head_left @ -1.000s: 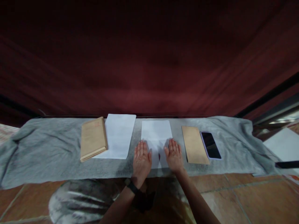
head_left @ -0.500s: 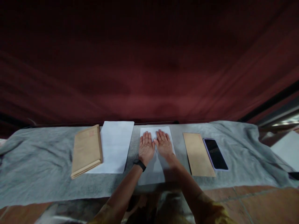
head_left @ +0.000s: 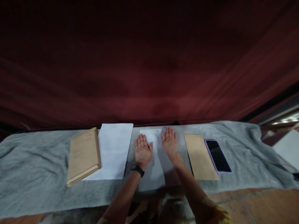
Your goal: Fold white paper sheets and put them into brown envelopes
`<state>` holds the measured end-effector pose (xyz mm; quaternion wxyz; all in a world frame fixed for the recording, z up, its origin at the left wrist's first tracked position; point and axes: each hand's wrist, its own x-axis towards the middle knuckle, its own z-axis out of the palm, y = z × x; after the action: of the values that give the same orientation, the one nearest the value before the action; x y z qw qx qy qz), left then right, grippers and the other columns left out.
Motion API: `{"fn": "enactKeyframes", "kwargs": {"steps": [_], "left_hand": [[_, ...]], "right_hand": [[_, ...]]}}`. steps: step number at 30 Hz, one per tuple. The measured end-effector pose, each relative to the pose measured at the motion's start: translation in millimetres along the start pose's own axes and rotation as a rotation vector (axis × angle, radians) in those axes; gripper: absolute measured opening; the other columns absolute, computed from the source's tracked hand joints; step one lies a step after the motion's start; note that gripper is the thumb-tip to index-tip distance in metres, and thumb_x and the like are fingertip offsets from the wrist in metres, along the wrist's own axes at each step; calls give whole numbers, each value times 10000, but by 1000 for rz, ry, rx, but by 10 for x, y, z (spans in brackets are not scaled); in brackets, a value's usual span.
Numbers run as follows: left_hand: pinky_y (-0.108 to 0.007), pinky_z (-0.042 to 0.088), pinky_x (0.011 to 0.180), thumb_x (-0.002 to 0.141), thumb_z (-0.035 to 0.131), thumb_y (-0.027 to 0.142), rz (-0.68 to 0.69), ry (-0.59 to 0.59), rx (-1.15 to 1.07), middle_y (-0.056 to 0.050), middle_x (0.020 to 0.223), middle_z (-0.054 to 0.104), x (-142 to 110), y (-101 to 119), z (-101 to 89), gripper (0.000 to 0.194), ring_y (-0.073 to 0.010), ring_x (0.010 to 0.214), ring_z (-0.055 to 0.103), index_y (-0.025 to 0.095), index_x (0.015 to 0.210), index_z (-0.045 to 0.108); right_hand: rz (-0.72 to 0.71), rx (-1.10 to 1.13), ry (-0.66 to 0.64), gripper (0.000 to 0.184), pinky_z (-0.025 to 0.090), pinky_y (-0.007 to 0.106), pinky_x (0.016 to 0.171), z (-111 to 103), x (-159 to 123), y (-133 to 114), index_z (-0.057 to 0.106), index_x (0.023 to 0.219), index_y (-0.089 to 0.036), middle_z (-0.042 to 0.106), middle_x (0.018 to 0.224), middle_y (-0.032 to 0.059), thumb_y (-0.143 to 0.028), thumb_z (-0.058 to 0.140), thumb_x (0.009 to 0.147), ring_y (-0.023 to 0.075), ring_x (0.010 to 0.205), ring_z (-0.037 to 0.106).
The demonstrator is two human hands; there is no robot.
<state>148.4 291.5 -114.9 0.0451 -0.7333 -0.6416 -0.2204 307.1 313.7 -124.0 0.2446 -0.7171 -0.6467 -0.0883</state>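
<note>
Midway along the grey cloth (head_left: pixel 35 177), directly below the left hand (head_left: pixel 143 151) and the right hand (head_left: pixel 169 143), a white sheet (head_left: pixel 150 181), flat, with its long axis running from near the body out toward the red curtain (head_left: pixel 144 74). Left hand over the sheet's left long side, right hand over the other, slightly farther out, with fingertips by the far right corner; neither clearly nearer. Both flat, backs upward, fingers straight and thumbs pointing toward each other across the gap, with nothing gripped. Impossible to tell whether pressed onto the sheet or just above it. To the left, blank paper (head_left: pixel 115 152), partly under a bundle of brown envelopes (head_left: pixel 83 154); to the right, a single brown envelope (head_left: pixel 201 157), then a phone (head_left: pixel 218 156) just beside it, dark-screened. On the bundle, near the far right corner, a small reddish mark (head_left: pixel 89 137), too blurred to read. No brand or writing legible elsewhere.
</note>
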Motion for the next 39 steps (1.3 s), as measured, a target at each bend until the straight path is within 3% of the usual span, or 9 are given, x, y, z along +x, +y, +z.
{"fn": "enactKeyframes", "kwargs": {"steps": [4,7,12,23,27,31,33,39], "left_hand": [[-530,288,1209,1000,369,344,19,-15,14,-256,1575,345,3,-5,-16,619,-337,1494,297,-12,1506,354],[-529,289,1208,1000,357,331,26,-20,23,-261,1575,341,4,-12,-18,616,-338,1493,301,-20,1506,353],[-521,280,1212,1012,346,388,12,-15,18,-259,1568,356,7,-11,-11,637,-334,1490,310,-12,1507,354],[-526,260,1218,1005,352,406,-21,-62,19,-251,1582,328,8,7,-22,660,-334,1497,293,-11,1516,341],[-510,250,1223,1005,343,408,-26,-66,36,-249,1579,339,13,14,-16,660,-331,1497,293,-17,1511,345],[-509,249,1221,1001,353,414,-22,-73,45,-254,1580,335,15,8,-4,671,-328,1501,283,-20,1512,338],[-506,252,1220,1000,354,418,-20,-80,49,-258,1580,333,11,7,0,674,-326,1503,279,-24,1509,339],[-507,248,1221,1000,351,421,-23,-63,29,-250,1574,352,16,-9,-15,666,-321,1499,292,-11,1506,353]], "right_hand": [[-242,101,-160,541,272,442,1199,72,39,-305,427,1506,-90,430,1557,131,-382,294,1069,255,1459,371],[-255,110,-191,536,263,446,1201,133,34,-373,414,1512,-94,431,1554,139,-375,336,1063,247,1456,375],[-170,61,-147,580,263,475,1190,134,34,-191,396,1521,-76,405,1562,169,-423,330,1061,288,1446,388],[-25,-50,-72,614,305,514,1159,-119,-20,333,394,1501,9,431,1527,234,-401,249,1067,336,1419,417],[3,-23,-48,601,324,534,1147,-228,-234,206,357,1521,-2,400,1547,240,-379,248,1067,333,1439,386],[-251,64,-146,558,292,452,1190,-359,-638,-85,334,1555,-112,376,1592,138,-370,331,1060,257,1466,353],[-288,71,-170,542,269,442,1203,-425,-807,-159,374,1538,-133,409,1577,119,-380,357,1057,249,1453,374],[-178,7,-133,589,264,459,1197,-544,-1005,46,308,1564,-95,397,1574,158,-390,362,1057,276,1450,381]]}}
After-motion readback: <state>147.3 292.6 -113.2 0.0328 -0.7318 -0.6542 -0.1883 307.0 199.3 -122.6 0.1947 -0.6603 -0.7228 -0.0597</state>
